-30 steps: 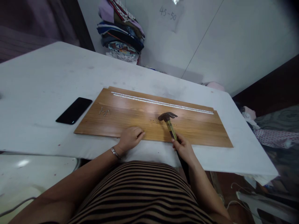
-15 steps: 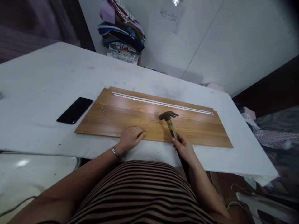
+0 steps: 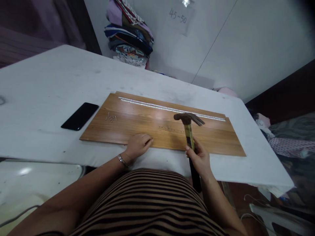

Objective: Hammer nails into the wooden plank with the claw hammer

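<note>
A long wooden board lies on the white table, with a pale strip along its far edge. My right hand is closed round the yellow-and-black handle of a claw hammer, whose head is raised above the board. A short row of small nail heads shows in the board under the hammer. My left hand rests on the board's near edge with its fingers curled; nothing shows in it. A few loose nails lie at the board's left end.
A black phone lies on the table left of the board. Folded cloths are stacked against the wall at the back. More fabric lies beyond the table's right edge. The wall bears the marking "45-50".
My right hand has lifted the hammer: its head rose off the board and swung right, and the handle now stands steeper. My left hand has stayed put.
</note>
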Action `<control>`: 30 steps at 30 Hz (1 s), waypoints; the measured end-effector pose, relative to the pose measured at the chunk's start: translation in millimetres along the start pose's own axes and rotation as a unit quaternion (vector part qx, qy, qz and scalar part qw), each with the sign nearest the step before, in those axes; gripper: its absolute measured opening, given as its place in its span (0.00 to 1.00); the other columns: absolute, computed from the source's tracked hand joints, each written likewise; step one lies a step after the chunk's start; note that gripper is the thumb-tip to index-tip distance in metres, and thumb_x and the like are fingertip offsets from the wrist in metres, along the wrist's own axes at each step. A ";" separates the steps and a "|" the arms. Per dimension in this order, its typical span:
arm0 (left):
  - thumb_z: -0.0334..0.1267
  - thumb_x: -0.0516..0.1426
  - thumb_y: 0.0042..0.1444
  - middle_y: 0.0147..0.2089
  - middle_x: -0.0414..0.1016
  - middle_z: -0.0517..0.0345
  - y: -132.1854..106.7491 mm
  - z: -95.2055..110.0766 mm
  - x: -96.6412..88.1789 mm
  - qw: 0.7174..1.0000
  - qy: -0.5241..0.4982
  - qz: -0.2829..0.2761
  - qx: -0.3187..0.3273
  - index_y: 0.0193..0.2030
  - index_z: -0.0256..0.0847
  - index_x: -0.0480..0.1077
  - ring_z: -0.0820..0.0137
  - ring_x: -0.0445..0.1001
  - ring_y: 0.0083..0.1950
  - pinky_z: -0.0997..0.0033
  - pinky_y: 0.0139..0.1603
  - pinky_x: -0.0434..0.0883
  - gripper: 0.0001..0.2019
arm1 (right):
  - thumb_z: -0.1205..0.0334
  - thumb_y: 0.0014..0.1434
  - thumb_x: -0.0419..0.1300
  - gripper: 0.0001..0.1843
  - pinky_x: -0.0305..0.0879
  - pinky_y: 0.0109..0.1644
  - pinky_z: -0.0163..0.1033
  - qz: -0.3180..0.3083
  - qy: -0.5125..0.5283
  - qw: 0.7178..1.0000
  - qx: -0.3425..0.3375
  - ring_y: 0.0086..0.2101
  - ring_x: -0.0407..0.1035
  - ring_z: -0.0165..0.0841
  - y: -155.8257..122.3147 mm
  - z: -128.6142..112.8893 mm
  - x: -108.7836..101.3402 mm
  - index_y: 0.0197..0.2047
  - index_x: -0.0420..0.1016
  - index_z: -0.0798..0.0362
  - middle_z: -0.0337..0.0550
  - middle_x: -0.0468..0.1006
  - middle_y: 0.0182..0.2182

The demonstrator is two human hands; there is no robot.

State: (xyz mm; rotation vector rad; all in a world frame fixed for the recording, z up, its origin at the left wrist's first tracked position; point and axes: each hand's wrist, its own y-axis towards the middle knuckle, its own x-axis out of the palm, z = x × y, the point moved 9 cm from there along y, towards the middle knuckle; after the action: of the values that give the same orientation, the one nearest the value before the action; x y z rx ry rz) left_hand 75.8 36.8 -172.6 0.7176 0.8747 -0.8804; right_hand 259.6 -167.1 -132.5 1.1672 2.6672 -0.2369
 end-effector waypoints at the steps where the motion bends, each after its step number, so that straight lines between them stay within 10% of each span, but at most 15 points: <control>1: 0.41 0.51 0.70 0.35 0.77 0.53 0.1 0.2 0.2 1.000 0.000 -0.002 0.001 0.36 0.39 0.74 0.67 0.73 0.39 0.67 0.40 0.63 0.15 | 0.47 0.55 0.70 0.31 0.69 0.29 0.38 -0.015 0.003 1.000 0.004 0.25 0.68 0.29 0.8 -4.0 0.1 0.59 0.74 0.48 0.37 0.78 0.33; 5: 0.42 0.50 0.71 0.35 0.77 0.53 0.3 -0.8 0.4 1.000 0.007 -0.003 -0.004 0.35 0.39 0.73 0.67 0.73 0.39 0.67 0.40 0.62 0.17 | 0.45 0.53 0.70 0.23 0.66 0.26 0.37 -0.131 0.029 0.989 0.066 0.20 0.68 0.30 10.8 -11.0 17.6 0.46 0.77 0.51 0.32 0.73 0.22; 21: 0.42 0.53 0.67 0.29 0.74 0.58 1.9 -3.7 -16.1 0.990 -0.133 0.024 -0.047 0.29 0.39 0.71 0.72 0.70 0.33 0.71 0.35 0.63 0.16 | 0.36 0.62 0.61 0.24 0.52 0.22 0.35 -0.150 -0.120 0.981 -0.016 0.18 0.55 0.27 43.4 -37.3 28.1 0.39 0.70 0.49 0.29 0.61 0.18; 24: 0.47 0.53 0.68 0.25 0.71 0.63 2.5 3.9 -55.5 0.963 -0.253 0.084 -0.047 0.31 0.39 0.73 0.75 0.68 0.28 0.74 0.31 0.63 0.18 | 0.32 0.64 0.56 0.26 0.53 0.23 0.35 -0.149 -0.137 0.979 -0.016 0.20 0.57 0.29 47.0 -31.9 31.9 0.35 0.66 0.48 0.31 0.62 0.19; 30: 0.45 0.63 0.64 0.40 0.79 0.60 -19.6 47.9 -202.7 0.867 -0.381 0.305 0.101 0.50 0.45 0.77 0.74 0.72 0.35 0.70 0.39 0.72 0.11 | 0.26 0.63 0.52 0.31 0.56 0.25 0.36 -0.143 -0.152 0.978 -0.002 0.22 0.60 0.31 48.7 -26.3 35.8 0.32 0.65 0.47 0.34 0.64 0.19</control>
State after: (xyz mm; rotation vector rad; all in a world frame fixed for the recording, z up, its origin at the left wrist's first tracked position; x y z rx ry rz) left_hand 3.4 58.5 22.5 0.6836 -0.1678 -0.5920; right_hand 268.4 -103.1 -119.4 0.6765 2.5456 -0.4198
